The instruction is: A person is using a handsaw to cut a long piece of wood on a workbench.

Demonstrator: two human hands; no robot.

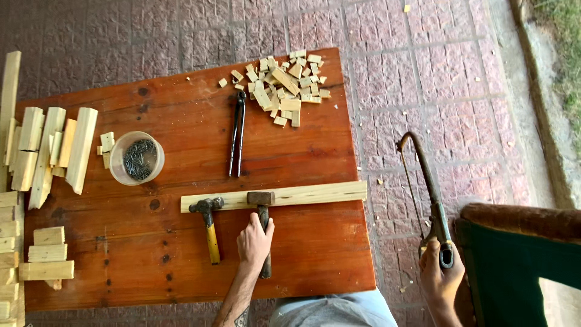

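Reddish paving bricks (pixel 423 72) spread under and around a red-brown wooden desk (pixel 181 115), seen from above; a strip of grass (pixel 566 48) runs along the far right edge; a dark green chair back (pixel 514 266) with a brown top rail stands at the lower right, off the desk.

On the desk a long pale wooden strip (pixel 315 194) lies crosswise near the middle; the left hand (pixel 254 239) is closed around the handle of a dark mallet-like hammer (pixel 261 209), whose blocky head rests on the strip; just beside it, to the left, a claw hammer with a yellow handle (pixel 210 227) lies with its head touching the strip's end.

The right hand (pixel 439 275) hangs off the desk's right side, its fingers (pixel 431 251) wrapped around the grip of a rusty bow saw (pixel 423 181), whose frame points away over the bricks.

Further up the desk, black pincers (pixel 237 133) lie lengthwise; beyond them sits a heap of small wood offcuts (pixel 284 88); a clear round tub of dark nails (pixel 137 158) stands to the left; longer wood pieces (pixel 48 151) are stacked along the left edge, with short blocks (pixel 45 254) lower down.
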